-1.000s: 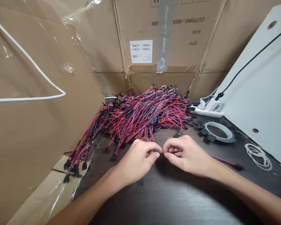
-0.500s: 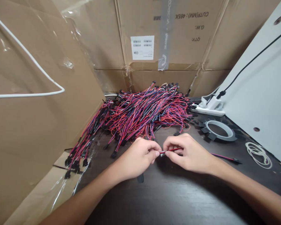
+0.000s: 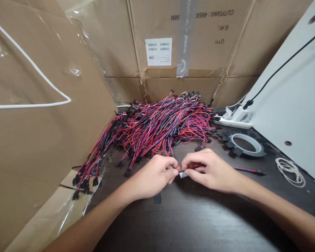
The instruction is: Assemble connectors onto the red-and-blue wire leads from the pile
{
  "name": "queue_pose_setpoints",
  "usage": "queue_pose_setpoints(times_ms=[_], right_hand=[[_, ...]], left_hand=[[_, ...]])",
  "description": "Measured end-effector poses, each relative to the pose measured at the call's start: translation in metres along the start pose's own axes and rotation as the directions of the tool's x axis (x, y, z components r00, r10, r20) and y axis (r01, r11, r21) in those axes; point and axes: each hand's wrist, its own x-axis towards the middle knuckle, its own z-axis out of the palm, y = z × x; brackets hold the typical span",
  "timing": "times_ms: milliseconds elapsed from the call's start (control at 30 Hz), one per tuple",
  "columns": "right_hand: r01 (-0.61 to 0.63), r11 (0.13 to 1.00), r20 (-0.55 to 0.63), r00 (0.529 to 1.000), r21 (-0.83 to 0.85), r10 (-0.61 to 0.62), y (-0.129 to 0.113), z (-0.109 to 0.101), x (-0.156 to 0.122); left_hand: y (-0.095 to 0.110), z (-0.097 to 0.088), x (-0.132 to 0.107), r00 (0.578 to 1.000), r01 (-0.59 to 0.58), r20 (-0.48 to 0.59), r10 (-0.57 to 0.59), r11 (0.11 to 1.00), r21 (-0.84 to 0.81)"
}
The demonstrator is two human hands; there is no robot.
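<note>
Fingertips nearly meeting, my two hands hold a thin red-and-black wire cable (image 3: pixel 182 171) above the dark table. My left hand (image 3: pixel 157 176) is closed, thumb and forefinger pinching the cable. My right hand (image 3: pixel 212 171) is closed too, pinching it just to the right. Between the fingertips a small pale grey piece of tape (image 3: pixel 183 174) hangs at the wire. The cable's right end (image 3: pixel 249 170), with a dark tip, sticks out past my right hand. Below my left hand shows a small black piece (image 3: pixel 157 198); whether it belongs to the cable, I cannot tell.
A large heap of red-and-dark wire cables (image 3: pixel 165 122) lies behind my hands, spilling left onto cardboard (image 3: pixel 65 199). On the right are a grey tape roll (image 3: pixel 246 145) with dark strips round it, a coiled pale cord (image 3: pixel 290 172) and a power strip (image 3: pixel 235 122). Cardboard boxes (image 3: pixel 207 59) stand behind.
The grey tape between my fingertips now hangs lower and shows more of its face. The cable's right end has shifted slightly left. Both hands stay nearly in place.
</note>
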Motion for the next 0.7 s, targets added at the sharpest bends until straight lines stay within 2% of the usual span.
queue_pose_setpoints(times_ms=[167,567,700], right_hand=[[-0.033,0.999,0.009,0.999,0.029,0.033,0.0014,0.0005,0.0002],[0.075,0.994,0.036,0.996,0.080,-0.078,0.0010,-0.0067,0.0016],[0.051,0.990,0.052,0.997,0.133,-0.059,0.0013,-0.0085,0.0019]], left_hand=[[-0.0009,0.0010,0.0000,1.000,0.002,0.011,-0.002,1.000,-0.018],[0.0012,0.0009,-0.0004,0.999,-0.013,0.042,0.015,0.999,-0.052],[0.0032,0.0004,-0.0009,0.999,-0.018,0.035,0.020,0.998,-0.056]])
